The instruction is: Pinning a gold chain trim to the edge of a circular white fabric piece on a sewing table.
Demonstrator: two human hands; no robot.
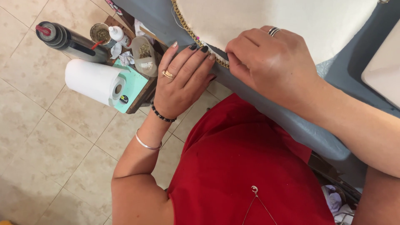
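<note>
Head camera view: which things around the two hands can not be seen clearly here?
- Gold trim: head view; the right hand and left hand cover where it continues.
- Right fingertips: curled under that hand, so any pinch is unclear.
- Cream fabric piece: cut off by the top edge.
- Small jar contents: too small to identify.
- White object: cut off by the right edge.
</note>
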